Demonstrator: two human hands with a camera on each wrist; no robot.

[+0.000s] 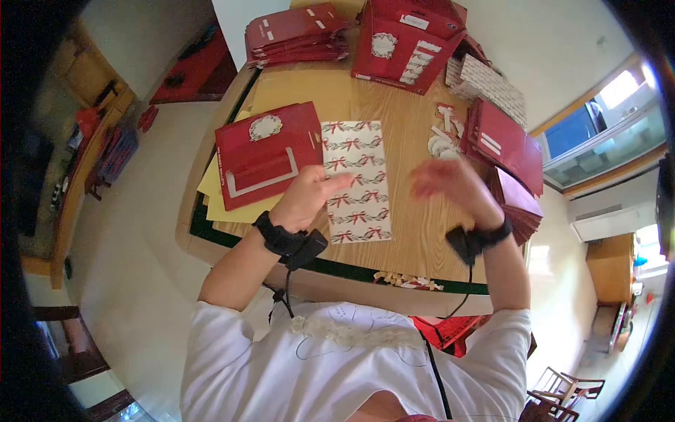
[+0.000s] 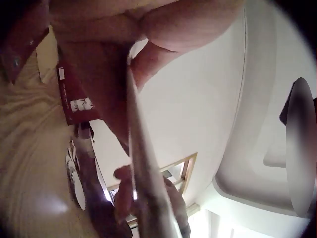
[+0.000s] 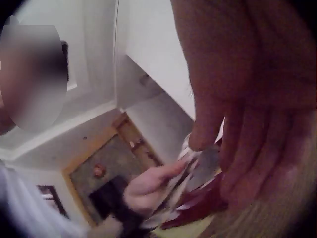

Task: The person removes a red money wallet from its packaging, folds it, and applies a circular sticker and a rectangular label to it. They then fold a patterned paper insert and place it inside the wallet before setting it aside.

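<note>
My left hand (image 1: 304,198) grips the left edge of a long white card (image 1: 357,204) printed with rows of red bows and green garlands, its thumb lying over the printed face. The left wrist view catches this card (image 2: 148,163) nearly edge-on, below the hand. To the right of the card, my right hand (image 1: 453,186) is blurred and apart from it in the head view, over the table. Its fingers (image 3: 262,144) look straight and hold nothing. Left of the card lies a red box panel (image 1: 249,163) with a wreath print and a rectangular cut-out.
Red folded cartons (image 1: 299,32) are stacked at the back left, beside a large red box (image 1: 408,49). Patterned cards (image 1: 492,84) and more red cartons (image 1: 503,144) line the right side. White cut-outs (image 1: 443,144) lie near the right hand; paper scraps (image 1: 408,280) along the front edge.
</note>
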